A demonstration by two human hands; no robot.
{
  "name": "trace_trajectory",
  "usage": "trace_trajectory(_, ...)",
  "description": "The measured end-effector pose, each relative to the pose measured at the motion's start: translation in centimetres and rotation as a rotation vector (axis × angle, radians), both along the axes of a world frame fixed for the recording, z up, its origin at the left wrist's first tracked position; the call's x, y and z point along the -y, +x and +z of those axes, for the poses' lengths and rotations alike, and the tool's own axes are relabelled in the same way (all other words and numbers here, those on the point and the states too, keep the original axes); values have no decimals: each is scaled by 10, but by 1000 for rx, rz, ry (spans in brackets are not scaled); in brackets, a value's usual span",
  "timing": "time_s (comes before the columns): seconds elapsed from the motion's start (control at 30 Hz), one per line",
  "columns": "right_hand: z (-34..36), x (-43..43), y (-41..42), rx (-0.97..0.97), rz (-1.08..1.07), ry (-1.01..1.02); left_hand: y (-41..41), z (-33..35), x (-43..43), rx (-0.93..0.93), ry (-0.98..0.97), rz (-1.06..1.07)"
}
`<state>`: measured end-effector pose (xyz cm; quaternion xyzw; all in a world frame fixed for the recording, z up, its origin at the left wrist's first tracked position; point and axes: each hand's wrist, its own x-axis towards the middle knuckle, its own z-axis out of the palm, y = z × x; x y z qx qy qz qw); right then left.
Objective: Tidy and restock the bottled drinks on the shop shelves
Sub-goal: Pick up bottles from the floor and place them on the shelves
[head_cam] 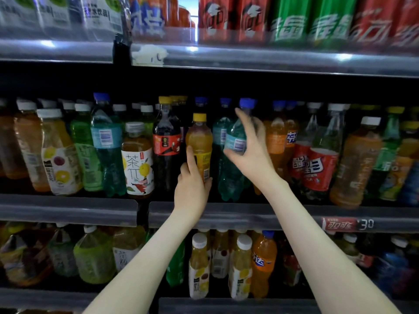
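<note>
Orange juice bottle (199, 137) within curled, gripping left fingers (191, 157); teal bottle (233, 134) within wider-spread, clasping right fingers (244, 123).

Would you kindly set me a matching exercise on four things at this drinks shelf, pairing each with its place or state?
Things
1. yellow-capped juice bottle
2. blue-capped teal bottle
3. white-capped tea bottle
4. red price tag

Places or states
a. held by the right hand
b. on the shelf rail
c. held by the left hand
d. untouched, left of the cola bottle

Pairs: 1-c, 2-a, 3-d, 4-b.
</note>
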<state>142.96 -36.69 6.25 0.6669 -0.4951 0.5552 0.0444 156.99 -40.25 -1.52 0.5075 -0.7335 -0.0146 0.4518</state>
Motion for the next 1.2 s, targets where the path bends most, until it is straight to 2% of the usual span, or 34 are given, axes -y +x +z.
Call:
trace_trajectory(0.1,-14,12,1,-43,36,165,-1,-1,2,-23,0,-15)
trace_trajectory(0.3,-36,24,8,52,1,179,3,-3,5,-17,-32,-29)
trace_trajectory(0.4,-41,14,6,17,-52,223,5,-2,3,-5,-13,-32)
trace_trajectory(0.47,-56,-5,7,-33,-95,139,6,-4,-2,-5,-48,-27)
trace_trajectory(0.53,-86,-32,7,-100,-117,-58,9,-15,-12,-10,-163,-60)
trace_trajectory(0.6,-129,-57,3,-259,-134,-216,13,-37,-25,1,-313,-114)
trace_trajectory(0.63,-153,-68,0,-350,-133,-230,15,-52,-31,22,-378,-142)
trace_trajectory(0.7,-196,-79,-7,-485,-148,-121,19,-89,-41,126,-505,-206)
trace_trajectory(0.8,-231,-73,-15,-499,-239,223,29,-145,-48,299,-603,-258)
trace_trajectory(0.9,-241,-56,-15,-392,-348,540,32,-178,-49,299,-379,-167)
trace_trajectory(0.97,-244,-46,-15,-295,-342,665,31,-182,-49,244,-100,-125)
trace_trajectory(1.07,-245,-39,-15,-221,-330,741,29,-184,-39,113,355,-128)
trace_trajectory(1.2,-250,-45,-16,-238,-280,732,22,-189,-26,185,466,-134)
